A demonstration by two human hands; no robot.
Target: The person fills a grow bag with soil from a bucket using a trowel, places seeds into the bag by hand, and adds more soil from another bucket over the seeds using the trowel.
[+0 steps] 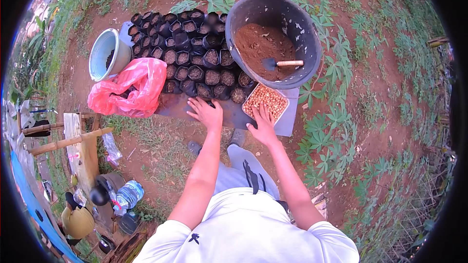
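My left hand (208, 114) lies palm down with fingers spread, at the front edge of the table (286, 125), just below rows of small black soil-filled bags (182, 42). Its fingertips are close to the front row. My right hand (263, 127) reaches over the near rim of a square white tray (288, 105). Its fingers are stretched out on the orange-yellow kernels (269, 98), which look like corn seeds. I see nothing gripped in either hand. Behind the tray, a big dark tub (312, 44) holds loose brown soil (258, 44) and a hand trowel (289, 63) with a wooden handle.
At the left end stand a pale bucket (101, 62) with dark material inside and an open red plastic bag (152, 75). Leafy plants (319, 141) grow close on the right. Lower left are a bamboo-and-wood frame (73, 141) and a large water bottle (129, 195).
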